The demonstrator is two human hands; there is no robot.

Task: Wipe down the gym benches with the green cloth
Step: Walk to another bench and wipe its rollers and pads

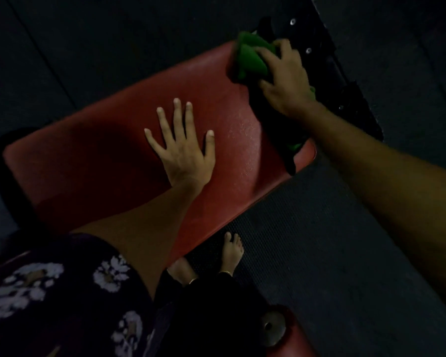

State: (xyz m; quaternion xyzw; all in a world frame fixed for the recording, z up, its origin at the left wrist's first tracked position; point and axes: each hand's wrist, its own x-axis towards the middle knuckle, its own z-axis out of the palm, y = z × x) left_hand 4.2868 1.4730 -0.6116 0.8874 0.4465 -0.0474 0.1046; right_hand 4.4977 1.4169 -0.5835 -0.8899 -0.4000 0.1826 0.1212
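A red padded gym bench [108, 163] runs from lower left to upper right across the view. My left hand [182, 148] lies flat on the middle of the pad, fingers spread and straight. The green cloth [250, 57] sits bunched at the far right end of the pad. My right hand [285, 78] grips it there, fingers curled over the cloth and pressing it against the bench end. A bit of green [294, 145] shows lower down under my forearm.
A black metal frame with bolts [319, 55] rises just beyond the bench end. Dark rubber floor matting [319, 240] lies to the right, with my bare feet [232, 251] beside the bench. A round weight plate [271, 328] lies at the bottom.
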